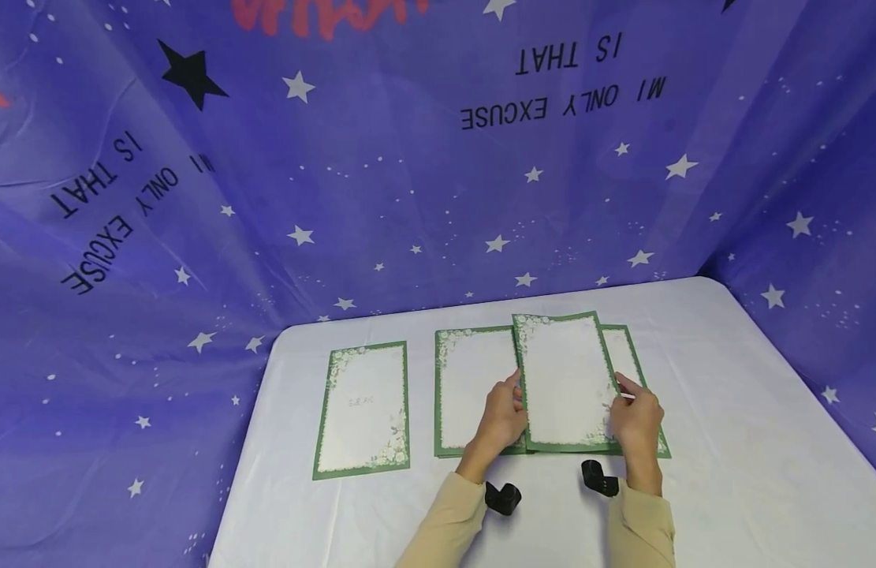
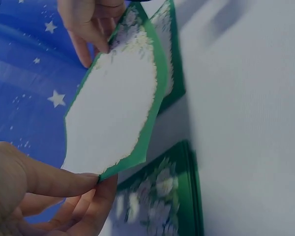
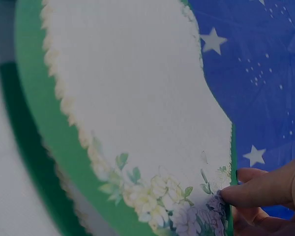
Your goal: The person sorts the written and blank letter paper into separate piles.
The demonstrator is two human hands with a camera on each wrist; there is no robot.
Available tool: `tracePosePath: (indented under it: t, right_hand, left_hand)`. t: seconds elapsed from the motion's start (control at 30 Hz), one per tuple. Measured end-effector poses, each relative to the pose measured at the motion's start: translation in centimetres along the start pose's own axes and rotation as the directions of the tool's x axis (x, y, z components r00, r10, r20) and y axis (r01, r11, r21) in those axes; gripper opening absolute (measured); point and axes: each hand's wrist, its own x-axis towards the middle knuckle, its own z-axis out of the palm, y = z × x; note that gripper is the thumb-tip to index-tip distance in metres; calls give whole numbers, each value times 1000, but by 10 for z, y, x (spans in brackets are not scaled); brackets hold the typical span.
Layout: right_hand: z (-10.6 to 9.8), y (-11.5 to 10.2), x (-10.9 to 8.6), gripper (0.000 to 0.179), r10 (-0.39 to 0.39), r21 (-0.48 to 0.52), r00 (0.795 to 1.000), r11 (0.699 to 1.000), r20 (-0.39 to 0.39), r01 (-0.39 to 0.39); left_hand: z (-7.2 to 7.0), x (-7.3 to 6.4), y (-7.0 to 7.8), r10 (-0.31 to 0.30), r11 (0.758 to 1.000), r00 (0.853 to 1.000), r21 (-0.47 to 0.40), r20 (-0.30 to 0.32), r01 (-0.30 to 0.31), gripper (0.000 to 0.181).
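Observation:
A sheet of paper [image 1: 567, 383] with a green edge and a floral border is held up between the two hands. At its left edge my left hand [image 1: 504, 416] pinches it, thumb on the front and fingers behind, as the left wrist view shows. My right hand [image 1: 636, 418] pinches the opposite edge near the flowered corner, thumb [image 3: 255, 191] on top. The sheet bows slightly in the right wrist view. Behind it, partly covered, lies another bordered sheet [image 1: 620, 347] on the right. To the left, a stack of matching sheets [image 1: 475, 390] lies partly under my left hand.
A single bordered sheet [image 1: 363, 406] with faint handwriting in its middle lies apart at the left of the white table [image 1: 736, 442]. A purple star-printed cloth [image 1: 409, 197] hangs behind and beside the table. Black wrist cameras [image 1: 505, 498] sit on both wrists.

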Motion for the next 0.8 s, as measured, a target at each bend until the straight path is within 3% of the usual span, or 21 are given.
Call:
tracePosePath:
  t: [0.23,0.47,0.8]
  right_hand:
    - [-12,5,11,51,-12,-16,999,1000,-46,12]
    - [-21,18,14,51,63,-31,997,997,-39,-65]
    - [-22,31,17,50,128,-32,992,991,-24,-128]
  left_hand:
    - [18,7,6,2,1000,999,17,46,-3,75]
    - [37,11,7,18,996,997,86,69,-24,77]
    - [49,16,3,-41,974,996,227,77,23,75]
